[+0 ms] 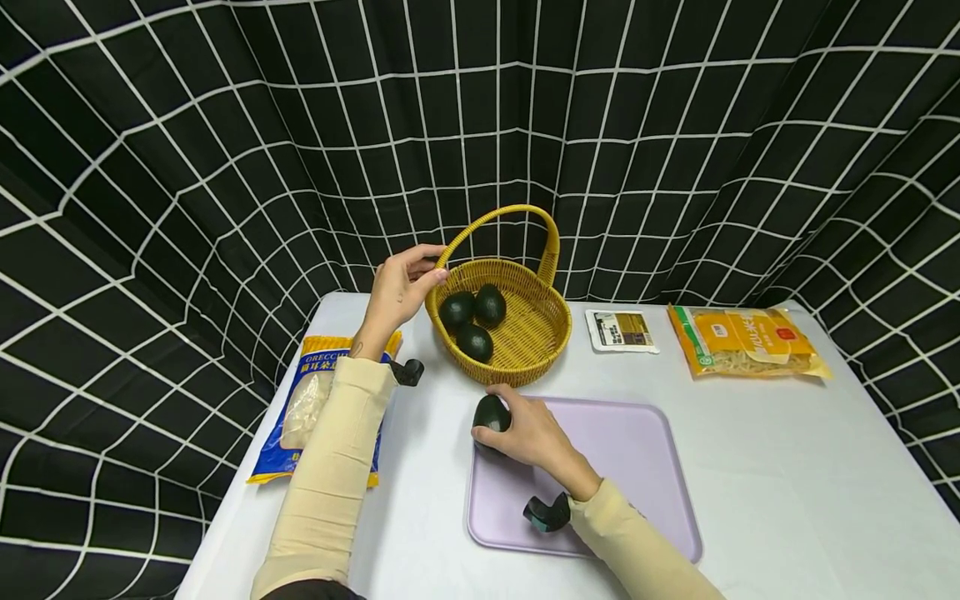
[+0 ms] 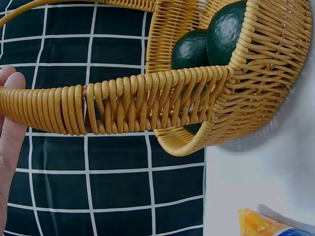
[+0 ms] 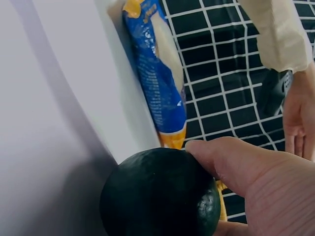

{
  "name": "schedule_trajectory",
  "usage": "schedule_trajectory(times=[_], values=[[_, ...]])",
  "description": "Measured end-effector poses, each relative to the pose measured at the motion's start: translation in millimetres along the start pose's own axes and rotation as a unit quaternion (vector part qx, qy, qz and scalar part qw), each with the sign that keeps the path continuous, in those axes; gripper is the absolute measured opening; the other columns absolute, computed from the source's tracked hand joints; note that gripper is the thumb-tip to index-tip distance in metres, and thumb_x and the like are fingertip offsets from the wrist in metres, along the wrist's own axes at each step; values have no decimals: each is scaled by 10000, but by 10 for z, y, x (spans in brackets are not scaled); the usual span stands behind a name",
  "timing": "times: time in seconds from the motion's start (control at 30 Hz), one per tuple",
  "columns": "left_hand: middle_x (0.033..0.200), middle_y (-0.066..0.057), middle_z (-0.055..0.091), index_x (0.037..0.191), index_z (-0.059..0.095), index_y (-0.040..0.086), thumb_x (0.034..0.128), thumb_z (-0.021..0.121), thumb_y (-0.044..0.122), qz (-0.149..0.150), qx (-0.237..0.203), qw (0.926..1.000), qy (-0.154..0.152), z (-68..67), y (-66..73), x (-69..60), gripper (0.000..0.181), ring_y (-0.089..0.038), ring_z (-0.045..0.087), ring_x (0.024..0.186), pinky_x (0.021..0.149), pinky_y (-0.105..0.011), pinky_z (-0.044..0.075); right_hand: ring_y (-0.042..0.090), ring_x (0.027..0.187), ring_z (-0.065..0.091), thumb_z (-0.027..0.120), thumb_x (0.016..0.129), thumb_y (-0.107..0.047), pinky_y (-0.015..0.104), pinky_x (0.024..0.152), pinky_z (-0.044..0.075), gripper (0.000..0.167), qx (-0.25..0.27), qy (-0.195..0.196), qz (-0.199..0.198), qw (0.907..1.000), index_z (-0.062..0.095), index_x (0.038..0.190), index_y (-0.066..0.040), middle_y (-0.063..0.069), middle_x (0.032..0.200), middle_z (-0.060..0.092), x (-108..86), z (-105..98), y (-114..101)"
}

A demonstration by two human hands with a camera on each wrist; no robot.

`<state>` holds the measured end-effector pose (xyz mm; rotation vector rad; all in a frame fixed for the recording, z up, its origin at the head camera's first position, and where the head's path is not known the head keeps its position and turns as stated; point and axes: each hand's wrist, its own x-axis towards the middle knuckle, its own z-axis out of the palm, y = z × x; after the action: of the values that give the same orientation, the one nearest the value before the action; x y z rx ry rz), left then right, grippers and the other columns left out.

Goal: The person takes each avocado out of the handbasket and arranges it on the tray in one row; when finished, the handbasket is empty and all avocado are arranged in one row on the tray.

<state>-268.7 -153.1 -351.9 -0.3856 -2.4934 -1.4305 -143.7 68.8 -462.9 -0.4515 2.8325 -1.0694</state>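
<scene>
A yellow wicker basket (image 1: 536, 342) stands at the back middle of the table, with three dark green avocados (image 1: 475, 342) on its left side. My left hand (image 1: 397, 287) holds the left part of the basket's arched handle (image 2: 123, 105) between thumb and fingers. Over the far left corner of a lilac tray (image 1: 630, 467), my right hand (image 1: 536, 433) grips another avocado (image 3: 160, 194) with the thumb on one side. Most of the right fingers are hidden behind that avocado in the right wrist view.
Under my left forearm lies a blue and yellow pasta bag (image 1: 303, 408). A small white packet (image 1: 621, 332) and an orange noodle bag (image 1: 750, 342) lie at the back right. A black gridded curtain (image 1: 495, 108) hangs behind the white table (image 1: 787, 475).
</scene>
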Motion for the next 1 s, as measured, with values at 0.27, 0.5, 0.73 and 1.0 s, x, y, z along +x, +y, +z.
schedule_trajectory(times=[0.27,0.5,0.73,1.0], values=[[1065,-89,778,1302,688,167,966,704,174,23,41,10000,-20,2,13,13,337,-212,738,972,823,-360,592,267,908,689,806,820,-403,421,738,542,553,-215,-109,-38,9997,627,1278,-148,123,1048,735,-17,16,-12],[1072,-93,775,1309,684,161,965,704,179,-28,16,10000,-35,-10,13,-1,345,-216,737,972,830,-363,597,300,917,696,774,851,-409,441,729,535,509,-403,-201,46,9990,620,1265,-156,129,1042,739,-41,40,-22],[1080,-86,774,1310,684,172,965,706,195,-69,29,10000,-20,-9,27,-1,347,-209,735,975,837,-359,596,330,967,703,746,872,-445,488,780,553,526,-278,-362,225,9987,610,1296,-164,156,1097,734,-64,43,-7],[1084,-98,772,1308,683,163,963,706,169,-95,4,10000,-30,-5,24,-1,346,-225,733,986,850,-378,599,360,1025,697,730,898,-471,521,842,554,554,-192,-471,152,9986,585,1335,-164,167,1144,725,-95,24,7]])
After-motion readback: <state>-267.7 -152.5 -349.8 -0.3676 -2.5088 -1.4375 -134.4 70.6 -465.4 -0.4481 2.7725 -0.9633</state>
